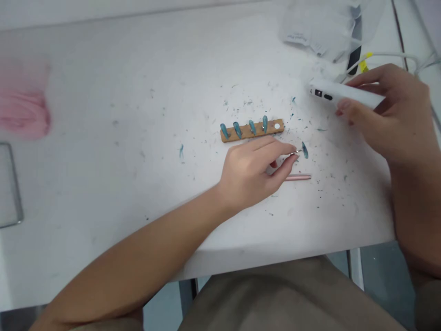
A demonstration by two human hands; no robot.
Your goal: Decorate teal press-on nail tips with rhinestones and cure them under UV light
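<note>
Between thumb and fingertips, my left hand (pixel 258 170) pinches a thin metal stem that carries a teal false nail (pixel 305 150) at its tip. My right hand (pixel 389 110) grips a white handheld device (pixel 344 93), shaped like a small nail lamp, with a dark display and button on its side; a cable leads off behind it. Just beyond my left hand lies a brown stand (pixel 244 133) with several teal false nails (pixel 237 130) upright on it and a white dot at its right end. A pink rod-like tool (pixel 299 177) lies partly under my left hand.
Teal flecks are scattered over the white table (pixel 103 184). Clear plastic bags (pixel 317 27) lie at the back right beside a black strip-like object (pixel 354 59) and white cable (pixel 392 54). Pink cloth (pixel 24 115) and a metal-edged frame (pixel 15 184) are at the left.
</note>
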